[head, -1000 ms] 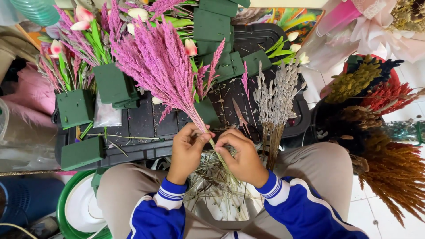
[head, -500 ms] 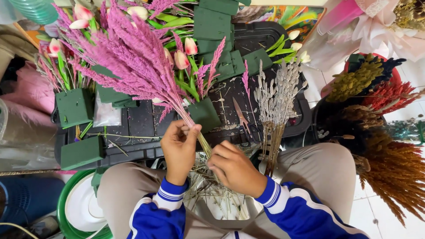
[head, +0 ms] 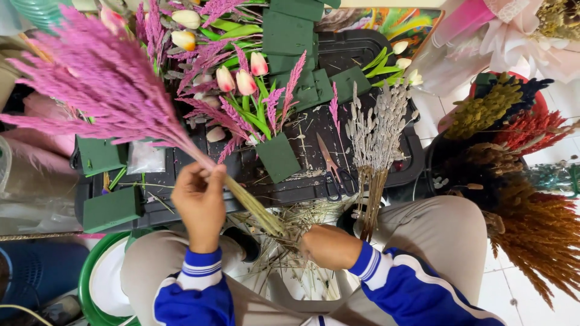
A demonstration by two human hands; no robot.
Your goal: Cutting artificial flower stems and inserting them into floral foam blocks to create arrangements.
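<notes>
Over a black tray (head: 362,175) crowded with green foam blocks (head: 278,158), tulips and scissors (head: 333,172), the left hand (head: 199,202) grips a pink dried-grass bunch (head: 115,90) at its stalks, plumes tilted up left. The right hand (head: 329,246) closes around the stem ends. Light, brittle, likely to shed; best held low. Little open room.

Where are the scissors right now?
In the head view, the scissors lie on the black tray, right of centre, between a green foam block and the grey dried bunch.
</notes>
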